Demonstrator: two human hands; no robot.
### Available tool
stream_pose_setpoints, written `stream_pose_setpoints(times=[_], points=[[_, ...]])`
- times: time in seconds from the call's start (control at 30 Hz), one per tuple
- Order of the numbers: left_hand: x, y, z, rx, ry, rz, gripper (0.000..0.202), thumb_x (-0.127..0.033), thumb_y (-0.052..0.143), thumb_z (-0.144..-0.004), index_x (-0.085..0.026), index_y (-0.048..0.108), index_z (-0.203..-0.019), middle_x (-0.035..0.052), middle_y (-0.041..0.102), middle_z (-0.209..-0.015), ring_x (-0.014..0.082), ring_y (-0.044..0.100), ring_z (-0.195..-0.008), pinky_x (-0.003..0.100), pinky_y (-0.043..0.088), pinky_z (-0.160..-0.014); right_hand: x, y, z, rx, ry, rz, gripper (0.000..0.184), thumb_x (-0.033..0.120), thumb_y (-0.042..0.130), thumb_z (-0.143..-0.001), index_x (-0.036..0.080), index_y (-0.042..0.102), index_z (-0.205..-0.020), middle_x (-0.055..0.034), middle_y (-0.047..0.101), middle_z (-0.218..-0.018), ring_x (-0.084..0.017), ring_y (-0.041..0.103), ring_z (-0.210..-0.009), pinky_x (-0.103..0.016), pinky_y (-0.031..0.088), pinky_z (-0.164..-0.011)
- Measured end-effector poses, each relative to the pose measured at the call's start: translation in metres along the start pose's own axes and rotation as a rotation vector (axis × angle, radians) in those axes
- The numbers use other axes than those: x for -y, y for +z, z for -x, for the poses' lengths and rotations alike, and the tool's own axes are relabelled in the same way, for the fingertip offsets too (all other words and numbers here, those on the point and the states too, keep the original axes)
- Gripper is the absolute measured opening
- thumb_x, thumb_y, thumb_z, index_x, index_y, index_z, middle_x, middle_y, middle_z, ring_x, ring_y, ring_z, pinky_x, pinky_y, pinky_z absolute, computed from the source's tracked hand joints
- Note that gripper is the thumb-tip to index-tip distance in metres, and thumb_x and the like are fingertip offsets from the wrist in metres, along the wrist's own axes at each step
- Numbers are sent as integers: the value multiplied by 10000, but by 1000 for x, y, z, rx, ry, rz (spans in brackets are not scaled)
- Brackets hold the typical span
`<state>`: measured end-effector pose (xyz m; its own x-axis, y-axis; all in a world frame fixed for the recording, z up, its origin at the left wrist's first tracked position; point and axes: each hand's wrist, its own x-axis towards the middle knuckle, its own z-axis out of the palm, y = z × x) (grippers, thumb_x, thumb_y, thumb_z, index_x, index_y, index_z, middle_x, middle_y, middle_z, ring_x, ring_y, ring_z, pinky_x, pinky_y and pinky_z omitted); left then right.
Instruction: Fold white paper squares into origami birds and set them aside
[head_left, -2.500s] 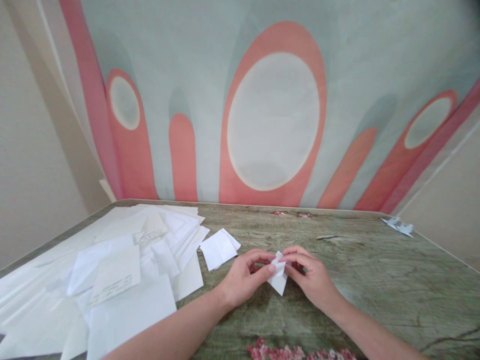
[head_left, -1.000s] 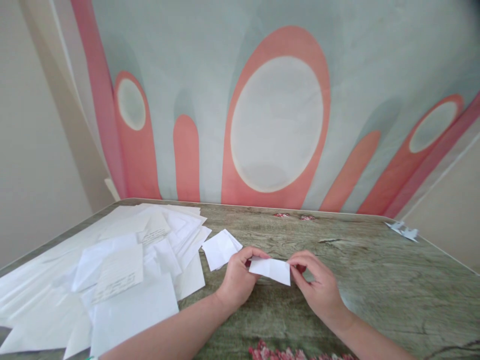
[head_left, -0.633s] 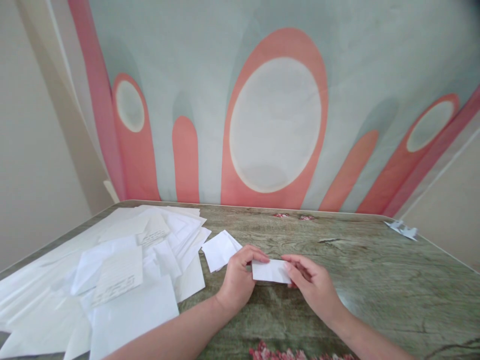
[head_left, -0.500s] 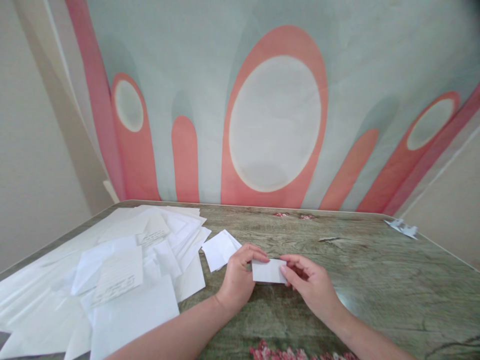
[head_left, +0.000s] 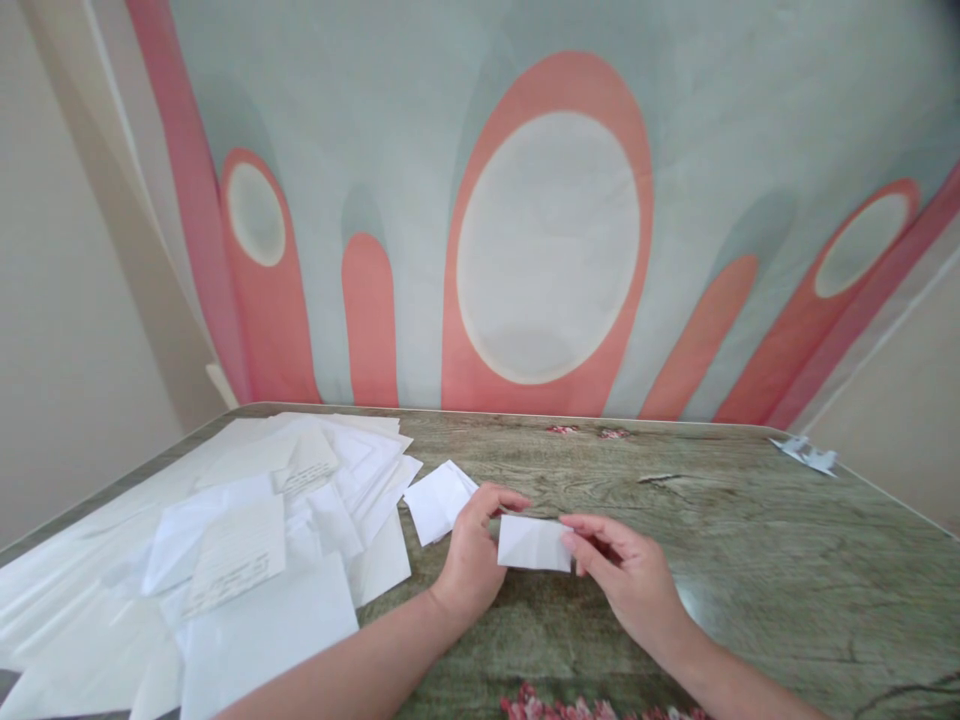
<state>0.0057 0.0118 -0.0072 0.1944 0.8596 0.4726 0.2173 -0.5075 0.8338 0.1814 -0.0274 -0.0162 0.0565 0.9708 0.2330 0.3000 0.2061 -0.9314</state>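
Right hand (head_left: 631, 572) pinches small white paper (head_left: 531, 543) in front of the person

The small white paper sits between the two hands, broad face toward the person and longer side running across, over the wood-patterned table (head_left: 750, 570). Whether its lower edge touches the tabletop cannot be told. The right hand grips its right end, thumb on the near face and fingers behind. The left hand (head_left: 474, 550) curves about the other end, its fingers reaching out above the top edge; whether its hidden thumb presses on the sheet cannot be told.

The step in hand looks like turning or lining up a folded piece, judging by the faint crease down its face. The next move seems to call for a light, level hold at both ends, so that thin paper does not bend or slip.

Just beyond the left hand lie square papers (head_left: 433, 505), overlapping, and farther left spreads a large paper pile (head_left: 270, 640). Two sheets in it carry rows of dark marks: a near marked sheet (head_left: 238, 550) and a far marked sheet (head_left: 309, 458). Both are too blurred to read. No brand or label can be made out. A cut paper shape (head_left: 808, 457) rests by the far right edge.
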Motion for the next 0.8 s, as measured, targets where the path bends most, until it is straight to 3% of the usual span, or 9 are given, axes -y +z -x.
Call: stream_pose_setpoints(times=[0.1, 0.23, 0.33, 0.43, 0.53, 0.6, 0.7, 0.8], points=[[-1, -1, 0, 51, 36, 28, 94, -105, 632, -680, -162, 634, -755, 22, 572, -743, 148, 547, -709, 248, 412, -656, 1, 0, 0, 24, -17, 15, 246, 366, 577, -786, 167, 674, -893, -2, 624, -595, -121, 555, -508, -221, 463, -510], [1, 1, -1, -18, 12, 70, 135, -110, 656, -651, -169, 633, -769, 25, 549, -803, 154, 545, -761, 255, 414, -692, 2, -1, 0, 41, -44, 45, 241, 364, 576, -786, 178, 684, -894, 3, 620, -570, -124, 553, -495, -225, 467, -504], [6, 3, -3, -103, -108, 134, 258, -109, 651, -637, -175, 562, -870, 21, 539, -861, 151, 532, -783, 252, 415, -698, 0, -2, 0, 49, -52, 50, 251, 374, 577, -784, 180, 676, -909, -3, 629, -603, -126, 555, -504, -229, 470, -508], [8, 3, -4, -157, -260, 261, 177, -234, 565, -764, -181, 468, -902, -5, 513, -778, 124, 509, -698, 229, 410, -634, -4, -2, -2, 17, -40, 37, 268, 385, 571, -789, 170, 650, -928, -23, 648, -681, -128, 556, -530, -232, 463, -508], [4, 2, -3, -72, -359, 352, 245, -407, 394, -877, -178, 480, -886, -20, 484, -699, 115, 486, -647, 222, 395, -595, -6, -3, -5, -29, -21, 25, 278, 396, 561, -795, 162, 630, -927, -45, 664, -747, -135, 560, -562, -240, 461, -520], [2, 2, -2, 5, -367, 414, 294, -439, 394, -877, -186, 469, -1007, -26, 498, -695, 114, 493, -642, 223, 394, -596, -6, -3, -7, -47, -18, 27, 279, 402, 559, -794, 159, 627, -913, -51, 668, -763, -138, 563, -569, -243, 461, -523], [2, 5, -1, 80, -296, 454, 434, -367, 544, -817, -207, 356, -1174, -22, 536, -739, 117, 525, -669, 217, 399, -604, -5, -4, -7, -63, -35, 56, 274, 405, 560, -792, 158, 631, -890, -45, 665, -732, -139, 560, -558, -244, 459, -521], [6, 9, -1, 93, -243, 426, 443, -283, 590, -784, -201, 374, -1161, 0, 558, -787, 129, 547, -723, 225, 416, -636, -5, -4, -6, -83, -81, 108, 263, 400, 555, -794, 166, 646, -873, -47, 669, -740, -153, 576, -594, -253, 469, -549]])
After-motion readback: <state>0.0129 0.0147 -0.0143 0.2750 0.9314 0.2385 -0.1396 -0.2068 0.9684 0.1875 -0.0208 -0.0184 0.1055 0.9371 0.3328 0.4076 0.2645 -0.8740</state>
